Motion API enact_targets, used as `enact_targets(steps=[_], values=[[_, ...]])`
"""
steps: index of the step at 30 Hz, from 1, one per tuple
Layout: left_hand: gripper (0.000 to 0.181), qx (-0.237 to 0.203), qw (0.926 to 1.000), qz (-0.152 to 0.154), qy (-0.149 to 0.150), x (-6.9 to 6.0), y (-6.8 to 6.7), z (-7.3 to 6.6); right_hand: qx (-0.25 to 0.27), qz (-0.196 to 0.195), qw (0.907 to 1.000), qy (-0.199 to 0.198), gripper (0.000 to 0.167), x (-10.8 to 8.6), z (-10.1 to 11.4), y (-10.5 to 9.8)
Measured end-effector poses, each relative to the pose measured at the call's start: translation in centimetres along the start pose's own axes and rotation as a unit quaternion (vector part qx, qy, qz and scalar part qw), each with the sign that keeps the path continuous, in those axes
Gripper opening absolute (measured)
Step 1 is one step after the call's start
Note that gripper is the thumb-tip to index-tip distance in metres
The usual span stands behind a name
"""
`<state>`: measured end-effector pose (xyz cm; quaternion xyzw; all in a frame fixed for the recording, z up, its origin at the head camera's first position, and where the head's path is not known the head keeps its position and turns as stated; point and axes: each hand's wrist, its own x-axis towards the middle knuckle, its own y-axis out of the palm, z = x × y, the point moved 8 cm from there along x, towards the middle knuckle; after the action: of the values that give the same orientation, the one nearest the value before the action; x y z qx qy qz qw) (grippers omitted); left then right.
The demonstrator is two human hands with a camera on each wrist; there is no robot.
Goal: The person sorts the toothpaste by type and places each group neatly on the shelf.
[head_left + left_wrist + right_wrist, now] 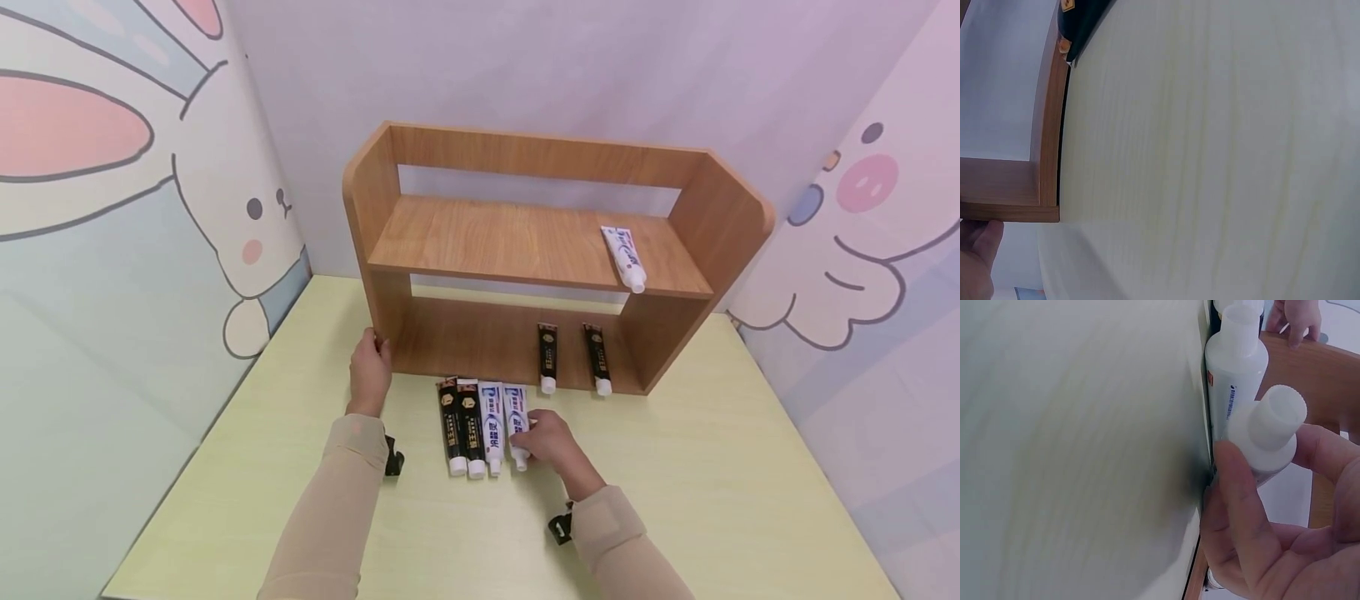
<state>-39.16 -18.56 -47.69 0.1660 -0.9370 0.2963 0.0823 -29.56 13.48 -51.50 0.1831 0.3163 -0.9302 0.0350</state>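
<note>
My right hand [550,438] pinches a white toothpaste tube [516,408] near its cap, thumb on one side and fingers on the other. In the right wrist view the cap end of this tube [1266,434] is lifted off the table. Beside it lie another white toothpaste tube [491,417] and two black toothpaste tubes, a nearer-in one [470,421] and an outer one [451,417]. My left hand [370,371] touches the outside of the left side panel of a wooden shelf [487,237]; in the left wrist view its fingers [985,247] are partly cut off.
On the upper board lies one white toothpaste tube [624,258], its cap over the front edge. Two black toothpaste tubes [547,354] [597,354] lie on the lower board [472,337]. The pale yellow table [720,467] meets printed walls [187,250] at the sides.
</note>
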Motion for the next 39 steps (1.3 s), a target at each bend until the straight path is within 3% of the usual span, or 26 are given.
enact_targets(steps=[14,24,33,39], values=[[0.024,-0.003,1.0,-0.001,0.003,0.1,0.0,0.0,-0.004,0.001,1.0,0.009,0.065,-1.1,0.6,-0.8],[0.029,-0.009,0.9998,0.012,-0.014,0.1,0.0,0.0,0.011,0.009,0.9999,-0.009,0.065,-2.3,1.8,-1.9],[0.029,-0.006,0.9998,0.01,-0.013,0.0,0.0,0.1,0.029,0.003,0.9982,-0.052,0.066,-3.2,3.6,-3.2],[0.03,-0.009,0.9998,0.013,-0.012,-0.2,0.0,0.0,0.029,-0.003,0.9979,-0.058,0.064,-3.4,4.3,-3.9]])
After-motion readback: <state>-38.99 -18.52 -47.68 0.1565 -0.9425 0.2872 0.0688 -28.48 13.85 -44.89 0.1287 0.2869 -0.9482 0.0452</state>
